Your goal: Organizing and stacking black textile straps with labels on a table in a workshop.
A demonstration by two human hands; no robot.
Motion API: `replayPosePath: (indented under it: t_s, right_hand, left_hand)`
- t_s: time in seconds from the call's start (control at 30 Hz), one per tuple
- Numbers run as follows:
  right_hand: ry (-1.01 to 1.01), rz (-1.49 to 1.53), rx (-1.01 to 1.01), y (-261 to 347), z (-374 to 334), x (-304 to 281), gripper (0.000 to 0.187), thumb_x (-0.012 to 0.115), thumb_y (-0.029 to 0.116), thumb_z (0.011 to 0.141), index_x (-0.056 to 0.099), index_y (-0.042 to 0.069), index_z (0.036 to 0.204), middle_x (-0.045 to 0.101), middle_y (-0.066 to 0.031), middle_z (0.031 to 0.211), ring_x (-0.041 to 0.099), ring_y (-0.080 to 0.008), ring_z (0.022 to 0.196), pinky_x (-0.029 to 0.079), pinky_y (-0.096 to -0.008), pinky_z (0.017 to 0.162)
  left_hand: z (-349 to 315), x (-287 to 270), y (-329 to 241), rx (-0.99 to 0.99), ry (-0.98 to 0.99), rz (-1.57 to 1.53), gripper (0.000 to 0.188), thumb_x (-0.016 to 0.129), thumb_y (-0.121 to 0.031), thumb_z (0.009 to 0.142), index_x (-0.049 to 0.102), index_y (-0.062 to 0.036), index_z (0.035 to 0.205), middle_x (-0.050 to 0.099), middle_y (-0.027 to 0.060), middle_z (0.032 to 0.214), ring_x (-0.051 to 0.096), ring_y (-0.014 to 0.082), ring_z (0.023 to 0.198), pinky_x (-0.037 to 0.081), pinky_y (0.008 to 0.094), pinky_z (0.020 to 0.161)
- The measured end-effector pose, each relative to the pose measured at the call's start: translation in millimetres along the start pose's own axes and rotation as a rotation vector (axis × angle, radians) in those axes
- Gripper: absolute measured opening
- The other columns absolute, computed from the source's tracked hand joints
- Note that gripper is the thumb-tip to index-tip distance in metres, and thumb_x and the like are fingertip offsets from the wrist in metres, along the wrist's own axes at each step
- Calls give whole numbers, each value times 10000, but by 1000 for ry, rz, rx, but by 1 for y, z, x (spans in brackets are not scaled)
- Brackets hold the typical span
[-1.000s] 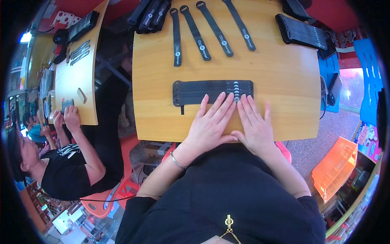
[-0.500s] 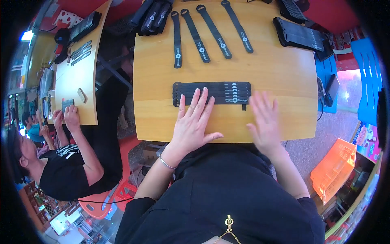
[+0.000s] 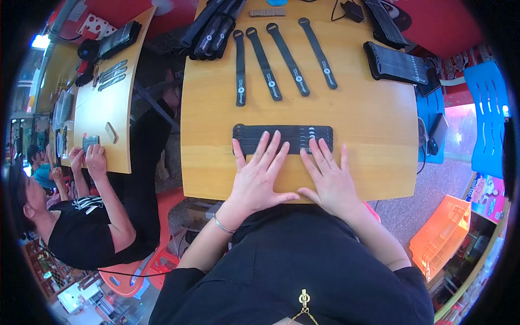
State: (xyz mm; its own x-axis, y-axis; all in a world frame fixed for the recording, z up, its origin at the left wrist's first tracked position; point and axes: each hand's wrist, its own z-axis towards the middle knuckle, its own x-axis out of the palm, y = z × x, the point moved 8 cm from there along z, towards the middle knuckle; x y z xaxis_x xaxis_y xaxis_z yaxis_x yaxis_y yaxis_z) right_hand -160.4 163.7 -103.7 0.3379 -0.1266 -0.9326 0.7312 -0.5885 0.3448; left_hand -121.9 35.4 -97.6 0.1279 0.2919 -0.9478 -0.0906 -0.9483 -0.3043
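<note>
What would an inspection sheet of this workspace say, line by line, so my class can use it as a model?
Surface: light wooden table, with a curved look in this wide view.
Job's things: a stack of black straps lies crosswise near the person; four loose straps lie apart beyond it.
Clutter: a strap pile at the far left corner, a strap bundle at the right.
Grips: left grip and right grip open, fingers spread, some fingertips of each on the stack.
Cables: black cord with a block at the far side.
Surroundings: co-worker at left, orange crate at right.
</note>
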Motion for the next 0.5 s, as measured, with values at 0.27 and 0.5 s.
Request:
replayPosePath:
  t_s: [0.27, 0.5]
  right_hand:
    - [-104, 69, -7, -7, 7, -25, 640, 658, 396, 826, 474, 83, 1353, 399, -140, 1446, 344, -273, 1363, 107, -621, 1103]
    - [-588, 314, 86, -112, 98, -80, 234, 659, 184, 840, 634, 55, 1033, 638, -129, 1012, 589, -318, 982, 463, -386, 855]
  left_hand:
    - [-3, -5, 3, 38, 18, -24, 1015, 580, -746, 673, 350, -132, 1448, 175, 170, 1547, 106, 351, 1444, -24, 747, 1014]
    - [-17, -8, 8, 81, -188, -114, 827, 624, -643, 726, 487, -123, 1354, 260, 171, 1519, 164, 346, 1434, -19, 670, 1078]
